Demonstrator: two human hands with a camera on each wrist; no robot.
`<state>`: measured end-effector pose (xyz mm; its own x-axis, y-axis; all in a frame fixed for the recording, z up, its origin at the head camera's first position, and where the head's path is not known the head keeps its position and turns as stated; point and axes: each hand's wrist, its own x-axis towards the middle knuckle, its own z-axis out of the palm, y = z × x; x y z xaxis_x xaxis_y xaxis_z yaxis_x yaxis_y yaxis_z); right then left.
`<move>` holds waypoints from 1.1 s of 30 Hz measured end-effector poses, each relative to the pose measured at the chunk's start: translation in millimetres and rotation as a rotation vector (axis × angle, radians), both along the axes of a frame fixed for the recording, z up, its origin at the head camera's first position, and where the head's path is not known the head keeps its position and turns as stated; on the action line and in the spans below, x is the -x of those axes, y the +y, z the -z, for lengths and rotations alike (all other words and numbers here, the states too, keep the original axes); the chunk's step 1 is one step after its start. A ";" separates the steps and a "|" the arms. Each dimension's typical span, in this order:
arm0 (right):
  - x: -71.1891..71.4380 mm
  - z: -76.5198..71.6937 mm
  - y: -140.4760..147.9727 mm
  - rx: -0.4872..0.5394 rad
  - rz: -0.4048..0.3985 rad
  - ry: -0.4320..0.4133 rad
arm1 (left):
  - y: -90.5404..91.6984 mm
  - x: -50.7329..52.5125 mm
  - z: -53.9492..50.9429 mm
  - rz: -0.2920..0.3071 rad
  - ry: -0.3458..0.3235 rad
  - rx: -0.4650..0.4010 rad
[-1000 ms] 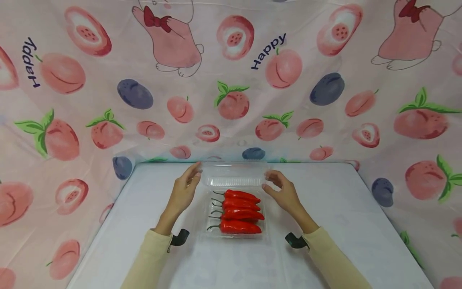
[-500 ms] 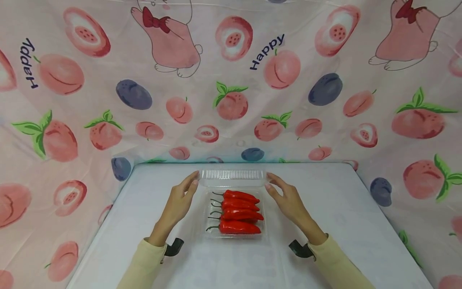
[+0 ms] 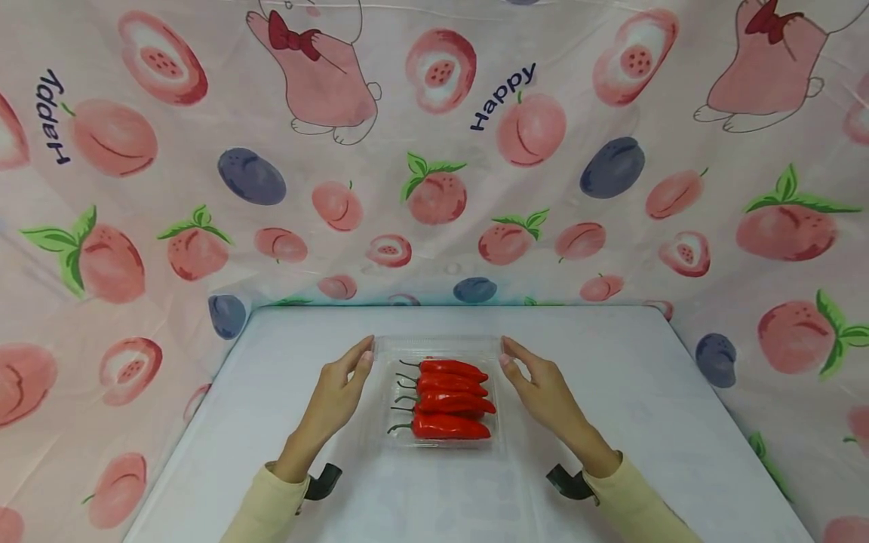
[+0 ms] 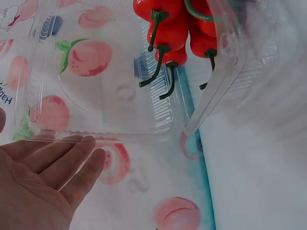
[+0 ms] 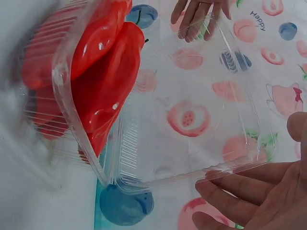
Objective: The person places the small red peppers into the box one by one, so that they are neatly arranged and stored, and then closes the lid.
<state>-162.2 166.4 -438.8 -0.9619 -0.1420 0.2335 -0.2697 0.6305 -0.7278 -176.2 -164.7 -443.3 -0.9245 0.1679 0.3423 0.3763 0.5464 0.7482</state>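
Several red peppers [image 3: 451, 427] with green stems lie side by side in a clear plastic clamshell box [image 3: 441, 445] on the table. Its hinged lid [image 3: 437, 345] stands tilted up at the far side; both wrist views show it upright, joined to the base. My left hand [image 3: 342, 383] is at the lid's left edge, its long fingers straight along the rim. Mirroring it, my right hand [image 3: 543, 386] has fairly straight fingers against the lid's right edge [image 5: 230, 170]. In the left wrist view, the fingers [image 4: 67, 163] meet the lid's side edge. Neither hand is curled round it.
A white-covered table [image 3: 611, 452] extends around the box. Behind and beside it hangs a pink cloth [image 3: 434, 151] printed with fruit and rabbits. A black wrist-camera mount [image 3: 323, 481] sits at the left cuff, another mount [image 3: 569, 483] at the right.
The lid has swung up from lying back on the far side and leans nearer to the peppers. Both hands have moved toward the person with it. The peppers and base have stayed put.
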 end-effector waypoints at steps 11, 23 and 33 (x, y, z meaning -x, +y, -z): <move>-13.8 9.5 0.1 -0.045 -0.035 0.031 | 2.1 -13.7 7.8 -0.016 -0.060 0.000; -18.3 18.7 1.6 -0.053 -0.032 0.050 | 3.9 -18.5 13.6 -0.007 -0.044 0.016; -17.5 25.6 4.4 -0.052 -0.019 0.046 | 7.6 -15.4 20.1 0.034 -0.071 -0.019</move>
<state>-144.8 170.8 -464.5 -0.9473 -0.1735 0.2694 -0.3148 0.6613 -0.6809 -160.8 -157.1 -463.4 -0.9403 0.1941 0.2795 0.3401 0.5195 0.7839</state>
